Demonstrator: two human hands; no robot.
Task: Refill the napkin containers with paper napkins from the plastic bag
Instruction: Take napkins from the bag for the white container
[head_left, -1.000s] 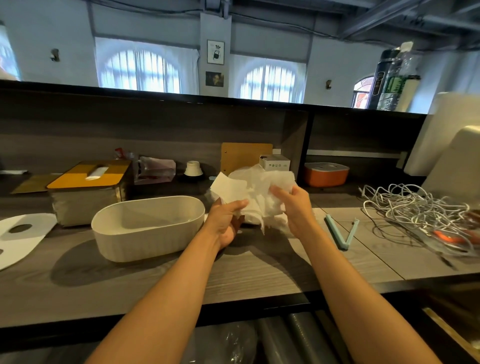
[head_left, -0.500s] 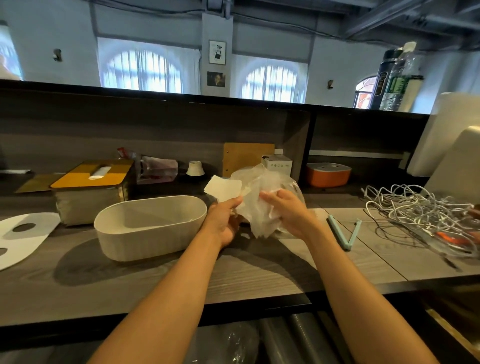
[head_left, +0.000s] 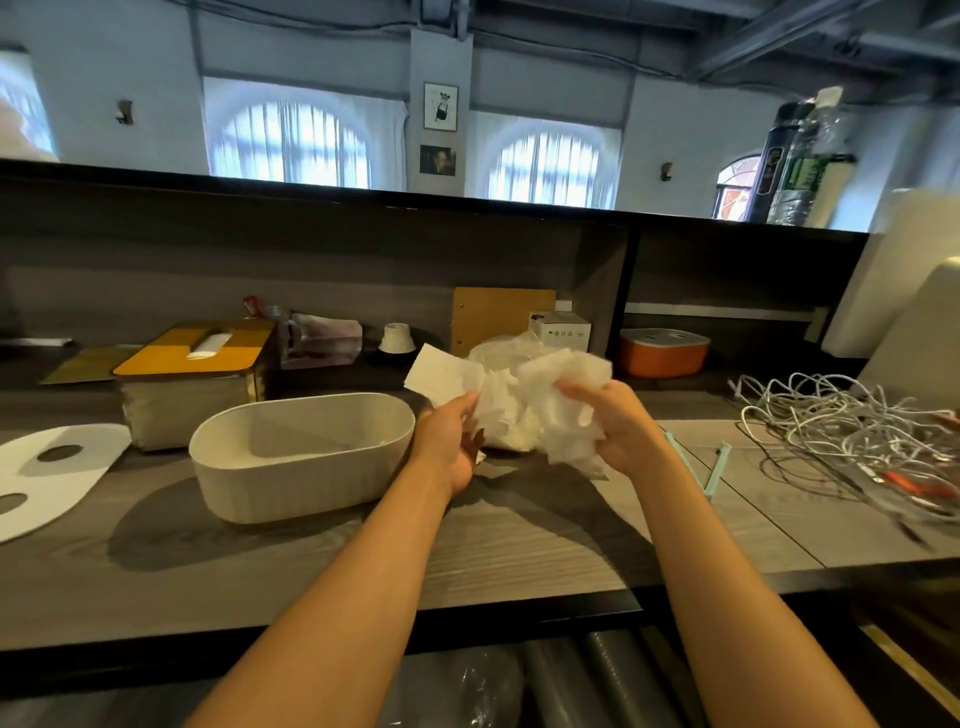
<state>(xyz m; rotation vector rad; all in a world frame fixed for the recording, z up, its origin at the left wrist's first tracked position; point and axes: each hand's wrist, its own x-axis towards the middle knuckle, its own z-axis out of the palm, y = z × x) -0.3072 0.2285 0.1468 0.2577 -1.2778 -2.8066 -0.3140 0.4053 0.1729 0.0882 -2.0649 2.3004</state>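
Napkins (head_left: 447, 376) pinched in left hand (head_left: 449, 441) grip — right hand (head_left: 618, 431) clutches plastic bag (head_left: 545, 410).

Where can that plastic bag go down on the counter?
Bare wood lies along the near edge, between the white tub and the blue clip. The right end is crowded with tangled cable; the back holds boxes.

Two containers (head_left: 301, 457) (one lidded (head_left: 192, 379))

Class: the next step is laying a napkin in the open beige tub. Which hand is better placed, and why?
Left. The left hand already pinches a flat white napkin beside the oval beige tub; the right hand grips the crumpled plastic bag.
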